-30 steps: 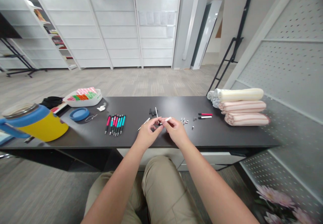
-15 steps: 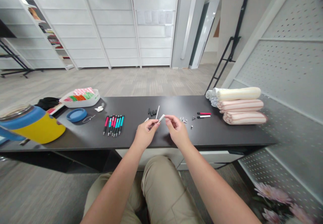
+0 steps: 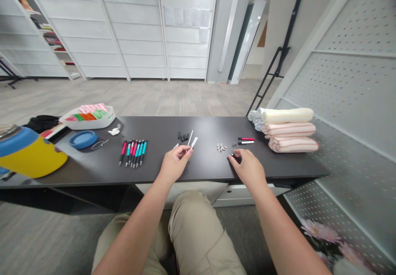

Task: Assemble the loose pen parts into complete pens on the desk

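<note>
White tubular pen barrel [image 3: 194, 143] points forward and rightward, its long axis slanting out from the left hand [image 3: 173, 164], which pinches it; right hand [image 3: 250, 168] half-curled, hold unclear.

Jug: you have a yellow-and-blue jug [image 3: 34, 155] at the worktop's [image 3: 210, 159] left end, partly out of view.
Lid: a round blue lid [image 3: 83, 139] lies near it, to your right.
Tray: towards the far left corner, your white tray [image 3: 107, 122] holds colourful pieces [image 3: 89, 114].
Towels: you see rolled towels [image 3: 292, 129] stacked by the right edge.
Flowers: pink blooms [image 3: 323, 230], off your near right corner.
</note>
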A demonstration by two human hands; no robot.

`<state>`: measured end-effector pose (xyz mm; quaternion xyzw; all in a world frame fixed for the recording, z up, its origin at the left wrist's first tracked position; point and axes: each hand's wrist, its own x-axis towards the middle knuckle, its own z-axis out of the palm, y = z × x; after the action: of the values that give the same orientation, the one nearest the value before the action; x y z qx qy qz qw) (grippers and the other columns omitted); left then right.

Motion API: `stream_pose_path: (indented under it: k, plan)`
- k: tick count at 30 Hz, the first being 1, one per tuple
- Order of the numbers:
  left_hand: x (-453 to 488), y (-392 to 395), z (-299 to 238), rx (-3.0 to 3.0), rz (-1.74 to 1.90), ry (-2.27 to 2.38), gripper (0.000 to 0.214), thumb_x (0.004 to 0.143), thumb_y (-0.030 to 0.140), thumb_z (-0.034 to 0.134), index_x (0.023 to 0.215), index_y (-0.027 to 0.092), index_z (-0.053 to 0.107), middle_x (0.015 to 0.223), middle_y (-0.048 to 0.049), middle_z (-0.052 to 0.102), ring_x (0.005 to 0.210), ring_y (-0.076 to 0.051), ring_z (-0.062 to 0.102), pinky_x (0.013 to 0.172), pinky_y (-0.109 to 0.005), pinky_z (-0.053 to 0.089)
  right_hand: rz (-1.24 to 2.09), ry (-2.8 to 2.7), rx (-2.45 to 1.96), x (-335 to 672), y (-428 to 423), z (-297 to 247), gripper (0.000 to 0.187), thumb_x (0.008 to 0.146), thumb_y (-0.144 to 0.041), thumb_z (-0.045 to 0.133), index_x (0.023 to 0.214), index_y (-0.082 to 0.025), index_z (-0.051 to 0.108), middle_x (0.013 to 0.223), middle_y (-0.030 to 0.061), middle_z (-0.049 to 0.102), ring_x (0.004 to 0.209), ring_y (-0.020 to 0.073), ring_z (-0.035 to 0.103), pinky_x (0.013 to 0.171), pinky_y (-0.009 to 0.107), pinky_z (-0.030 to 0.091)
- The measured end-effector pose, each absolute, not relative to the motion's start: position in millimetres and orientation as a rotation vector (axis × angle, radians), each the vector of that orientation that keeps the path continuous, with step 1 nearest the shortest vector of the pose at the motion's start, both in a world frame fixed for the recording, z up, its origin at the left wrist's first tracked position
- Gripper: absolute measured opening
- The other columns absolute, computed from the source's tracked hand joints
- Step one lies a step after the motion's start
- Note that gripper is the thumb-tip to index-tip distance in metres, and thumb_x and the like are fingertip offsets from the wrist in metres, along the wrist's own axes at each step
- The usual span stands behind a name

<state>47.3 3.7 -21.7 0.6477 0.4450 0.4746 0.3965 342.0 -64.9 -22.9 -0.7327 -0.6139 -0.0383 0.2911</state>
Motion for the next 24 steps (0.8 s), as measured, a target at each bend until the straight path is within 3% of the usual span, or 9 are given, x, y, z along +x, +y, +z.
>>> stream_pose_path:
  k: [7,24]
  plan:
    - [47,2,-20,1.685,1.197,1.139,0.031,0.092,0.048,0.071,0.106,0.021,0.078,0.098,-0.0048,0.08,0.083,-0.019,0.072,0.076,-0.028,0.054,-0.05,-1.656,-1.947,342,-60,-20,0.021,0.098,-0.038,0.06,0.092,-0.023,0.075,0.098,0.0068,0.074,0.085,0.0241,0.069,0.073,0.034,0.047]
    - [46,5,-23,1.701,1.186,1.146,0.032,0.092,0.048,0.07,0.107,0.021,0.078,0.095,-0.0045,0.079,0.081,-0.018,0.071,0.075,-0.027,0.054,0.085,-1.644,-1.731,341,-33,-14,0.027,0.097,-0.045,0.062,0.096,-0.023,0.077,0.086,0.0047,0.075,0.073,0.0208,0.064,0.072,0.032,0.044]
